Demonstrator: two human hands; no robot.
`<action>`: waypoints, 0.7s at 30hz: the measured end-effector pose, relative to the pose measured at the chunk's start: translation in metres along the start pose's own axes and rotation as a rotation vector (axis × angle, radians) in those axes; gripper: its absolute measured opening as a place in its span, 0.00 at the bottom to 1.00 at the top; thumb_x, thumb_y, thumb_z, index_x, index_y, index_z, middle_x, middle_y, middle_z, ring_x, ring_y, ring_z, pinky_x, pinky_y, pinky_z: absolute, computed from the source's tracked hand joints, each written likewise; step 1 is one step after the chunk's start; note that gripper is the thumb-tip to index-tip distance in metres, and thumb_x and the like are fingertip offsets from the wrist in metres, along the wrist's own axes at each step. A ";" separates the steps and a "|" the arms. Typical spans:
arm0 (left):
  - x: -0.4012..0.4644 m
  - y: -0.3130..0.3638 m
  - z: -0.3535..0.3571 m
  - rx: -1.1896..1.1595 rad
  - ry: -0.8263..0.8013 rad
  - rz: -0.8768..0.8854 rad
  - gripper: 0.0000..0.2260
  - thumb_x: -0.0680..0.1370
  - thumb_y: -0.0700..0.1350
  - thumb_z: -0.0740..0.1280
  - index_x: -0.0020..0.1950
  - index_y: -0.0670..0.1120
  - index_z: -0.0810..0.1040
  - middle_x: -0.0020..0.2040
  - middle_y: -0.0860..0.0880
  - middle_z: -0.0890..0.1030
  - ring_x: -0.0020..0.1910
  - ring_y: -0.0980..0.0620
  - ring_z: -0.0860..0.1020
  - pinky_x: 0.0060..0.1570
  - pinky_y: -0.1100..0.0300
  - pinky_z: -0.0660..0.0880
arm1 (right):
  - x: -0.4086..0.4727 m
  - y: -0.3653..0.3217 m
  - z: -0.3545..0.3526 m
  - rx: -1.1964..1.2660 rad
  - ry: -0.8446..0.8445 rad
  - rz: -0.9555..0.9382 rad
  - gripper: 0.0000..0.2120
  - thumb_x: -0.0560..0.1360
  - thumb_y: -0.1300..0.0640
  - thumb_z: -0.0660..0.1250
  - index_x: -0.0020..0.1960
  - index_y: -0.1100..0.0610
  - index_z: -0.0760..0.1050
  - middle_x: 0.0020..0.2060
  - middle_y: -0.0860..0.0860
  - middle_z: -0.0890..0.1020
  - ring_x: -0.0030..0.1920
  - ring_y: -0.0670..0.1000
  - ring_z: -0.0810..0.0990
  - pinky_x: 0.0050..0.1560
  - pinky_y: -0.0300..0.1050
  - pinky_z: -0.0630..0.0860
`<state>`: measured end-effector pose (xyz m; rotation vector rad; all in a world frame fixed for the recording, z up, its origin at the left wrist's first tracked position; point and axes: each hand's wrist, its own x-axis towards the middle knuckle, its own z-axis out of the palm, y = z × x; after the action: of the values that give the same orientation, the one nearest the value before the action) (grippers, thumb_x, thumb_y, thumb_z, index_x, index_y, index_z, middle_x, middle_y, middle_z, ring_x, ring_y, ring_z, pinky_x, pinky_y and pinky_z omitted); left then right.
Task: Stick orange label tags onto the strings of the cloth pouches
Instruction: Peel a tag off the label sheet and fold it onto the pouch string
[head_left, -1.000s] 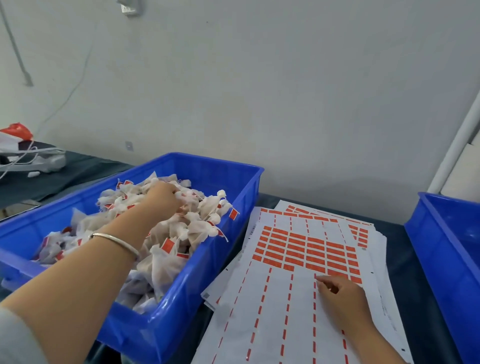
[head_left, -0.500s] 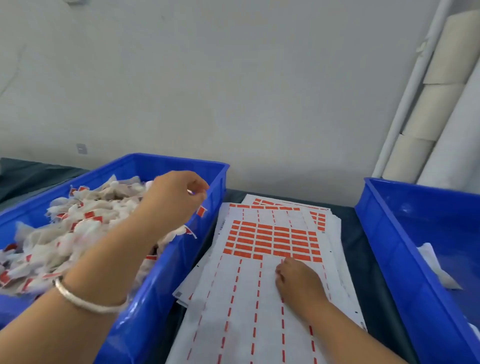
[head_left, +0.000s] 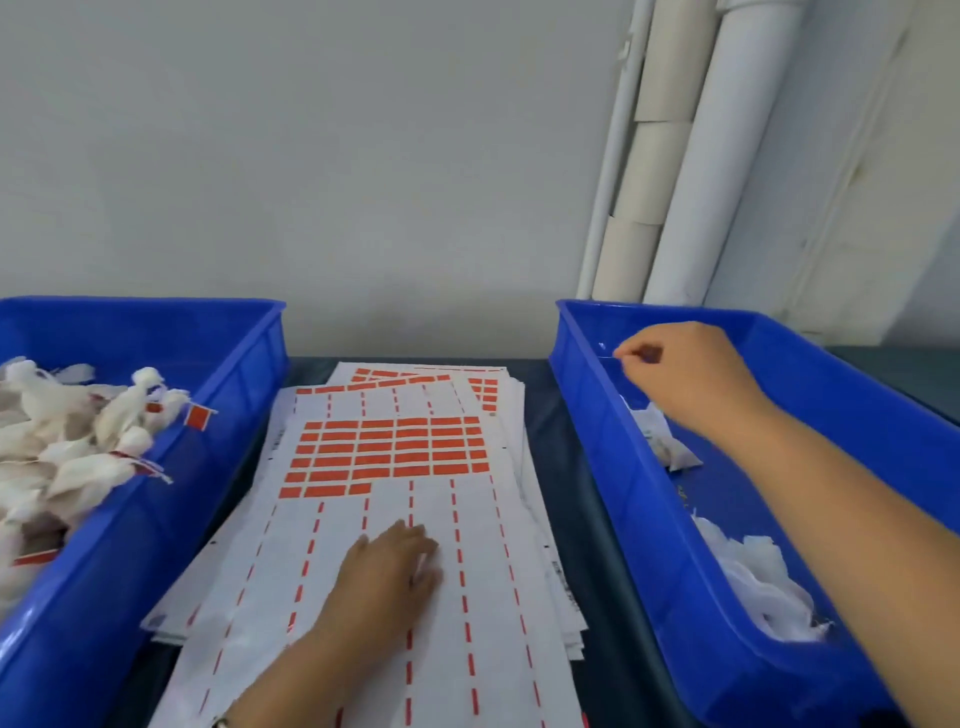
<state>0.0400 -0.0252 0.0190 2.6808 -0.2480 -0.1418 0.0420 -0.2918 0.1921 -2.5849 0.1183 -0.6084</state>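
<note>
The left hand (head_left: 387, 571) lies palm down on the top white backing sheet (head_left: 363, 613), its fingers relaxed and spread flat against the paper, gripping nothing. This sheet tops an untidy stack of similar sheets on the dark table surface (head_left: 582, 493), between the two bins. Its near part shows only dashed orange lines, and the rectangular orange label tags (head_left: 395, 449) fill rows on its far part, just beyond the fingertips. The right hand (head_left: 685, 369) reaches over the right blue plastic bin (head_left: 597, 415), its fingers curled, with thumb and forefinger pinched together on what appears to be a thin pale string (head_left: 608, 356) near the bin's far left corner. Crumpled white cloth pouches (head_left: 758, 577) lie on this bin's floor, some beneath the wrist and some nearer the camera. The left blue plastic bin (head_left: 228, 415) holds a heap of tagged white cloth pouches (head_left: 88, 431), several showing orange tags on their strings.
</note>
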 end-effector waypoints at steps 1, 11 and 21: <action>0.001 0.000 0.008 0.041 0.025 0.034 0.17 0.78 0.57 0.59 0.67 0.59 0.69 0.72 0.59 0.65 0.71 0.56 0.63 0.71 0.54 0.53 | 0.007 0.016 -0.004 -0.051 -0.032 0.052 0.10 0.76 0.60 0.63 0.47 0.52 0.82 0.44 0.44 0.82 0.43 0.46 0.78 0.45 0.46 0.76; 0.004 -0.006 0.027 0.144 0.127 0.079 0.20 0.78 0.61 0.53 0.70 0.61 0.64 0.73 0.62 0.61 0.73 0.60 0.57 0.71 0.55 0.45 | 0.044 0.116 0.039 -0.293 -0.343 0.378 0.13 0.78 0.60 0.61 0.51 0.69 0.79 0.47 0.64 0.81 0.47 0.62 0.80 0.46 0.52 0.78; 0.010 -0.006 0.033 0.148 0.154 0.034 0.20 0.77 0.63 0.53 0.68 0.63 0.66 0.71 0.65 0.62 0.72 0.62 0.57 0.70 0.57 0.45 | 0.049 0.146 0.078 -0.441 -0.304 0.611 0.14 0.75 0.58 0.65 0.34 0.58 0.65 0.31 0.53 0.70 0.29 0.52 0.67 0.27 0.41 0.61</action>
<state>0.0466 -0.0357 -0.0137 2.8143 -0.2647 0.0972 0.1240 -0.3960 0.0818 -2.7917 0.9893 0.0475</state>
